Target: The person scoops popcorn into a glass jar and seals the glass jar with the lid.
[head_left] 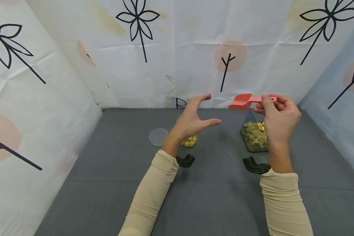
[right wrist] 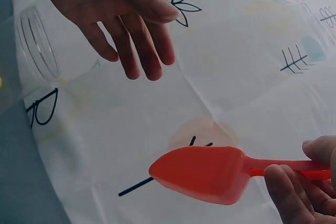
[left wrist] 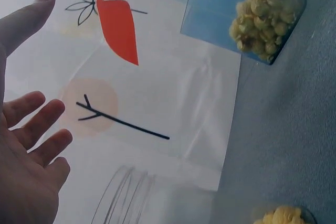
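Aloft, red scoop (head_left: 246, 100) in the pinch of the right hand (head_left: 278, 118), left hand (head_left: 191, 118) spread.

Grey tabletop (head_left: 100, 193), white fabric backdrop (head_left: 191, 72) behind it, black flower outlines (head_left: 137, 18), black twigs (head_left: 225, 72) over pink circles (head_left: 237, 64)

A black letter-like mark (head_left: 181, 103), perhaps P or R, stood at six o'clock on the white backdrop (head_left: 191, 26); nothing else was readable.

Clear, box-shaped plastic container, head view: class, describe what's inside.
Lumpy pale-yellow popcorn-like pieces show in the lower part of the container. The right grip and wrist cover its right side; whatever lies behind them is hidden.
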### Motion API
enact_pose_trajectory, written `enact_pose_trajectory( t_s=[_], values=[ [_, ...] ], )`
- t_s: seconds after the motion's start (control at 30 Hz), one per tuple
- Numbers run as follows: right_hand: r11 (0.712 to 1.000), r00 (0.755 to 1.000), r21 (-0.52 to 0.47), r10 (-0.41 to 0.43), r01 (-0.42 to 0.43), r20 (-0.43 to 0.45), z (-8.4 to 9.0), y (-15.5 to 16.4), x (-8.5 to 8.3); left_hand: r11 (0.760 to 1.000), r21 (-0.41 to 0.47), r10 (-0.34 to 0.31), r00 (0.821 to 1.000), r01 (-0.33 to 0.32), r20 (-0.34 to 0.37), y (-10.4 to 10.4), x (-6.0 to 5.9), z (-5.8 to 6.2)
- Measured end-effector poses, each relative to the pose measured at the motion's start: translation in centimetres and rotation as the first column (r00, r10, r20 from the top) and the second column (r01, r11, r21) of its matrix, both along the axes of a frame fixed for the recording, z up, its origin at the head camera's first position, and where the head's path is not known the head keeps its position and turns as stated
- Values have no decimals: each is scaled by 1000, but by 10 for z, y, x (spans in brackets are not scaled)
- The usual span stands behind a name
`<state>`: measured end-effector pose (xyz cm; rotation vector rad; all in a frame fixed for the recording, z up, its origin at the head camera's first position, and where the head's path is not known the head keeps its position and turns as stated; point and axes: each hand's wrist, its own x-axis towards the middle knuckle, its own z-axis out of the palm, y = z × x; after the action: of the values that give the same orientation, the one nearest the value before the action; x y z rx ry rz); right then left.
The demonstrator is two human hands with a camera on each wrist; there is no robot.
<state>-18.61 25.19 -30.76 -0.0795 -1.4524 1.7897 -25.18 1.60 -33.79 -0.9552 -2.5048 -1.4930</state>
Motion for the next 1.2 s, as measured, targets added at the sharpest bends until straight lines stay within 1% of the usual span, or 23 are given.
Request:
enact_pose_trajectory(
  t_s=[0.17, 0.33, 0.4, 0.5, 0.57, 0.63, 0.67, 0.8, 0.9, 0.97, 1.07, 1.13, 1.2],
  values=[
    [999, 999, -27, -32, 32, -12, 0, 13, 5, 998, -22, -50, 999, 50, -1, 12, 3, 1],
    [995, 995, -3, -98, 98, 28, 1, 27, 7, 995, -45, -94, 996, 93, -7, 24, 5, -1],
    [989, 988, 42, -141, 139, 63, 1, 33, 7, 993, -43, -105, 994, 105, 2, 28, 6, -1],
    [971, 967, 135, -216, 198, 133, 2, 41, 9, 993, -36, -115, 993, 116, 17, 35, 7, -1],
    [947, 946, 212, -278, 241, 166, 2, 46, 10, 992, -30, -123, 992, 124, 28, 40, 7, 0],
    [932, 933, 249, -311, 262, 183, 3, 51, 11, 990, -29, -134, 990, 135, 33, 45, 7, 0],
    [929, 931, 256, -316, 266, 183, 3, 53, 12, 989, -29, -141, 989, 142, 37, 49, 6, 0],
    [911, 924, 323, -330, 258, 194, 2, 61, 14, 985, -49, -160, 986, 163, 49, 63, 4, -2],
    [881, 914, 408, -346, 239, 211, -2, 64, 15, 983, -71, -167, 985, 171, 50, 75, 3, -5],
    [859, 902, 459, -364, 228, 234, -5, 66, 14, 982, -78, -170, 984, 174, 54, 82, 2, -9],
    [833, 877, 508, -397, 220, 270, -9, 68, 13, 980, -88, -174, 983, 179, 63, 93, 2, -14],
    [823, 861, 525, -416, 218, 294, -11, 68, 12, 978, -101, -175, 982, 181, 64, 100, 2, -18],
    [808, 853, 548, -430, 217, 296, -12, 69, 12, 977, -114, -173, 983, 179, 61, 107, 3, -21]
  ],
)
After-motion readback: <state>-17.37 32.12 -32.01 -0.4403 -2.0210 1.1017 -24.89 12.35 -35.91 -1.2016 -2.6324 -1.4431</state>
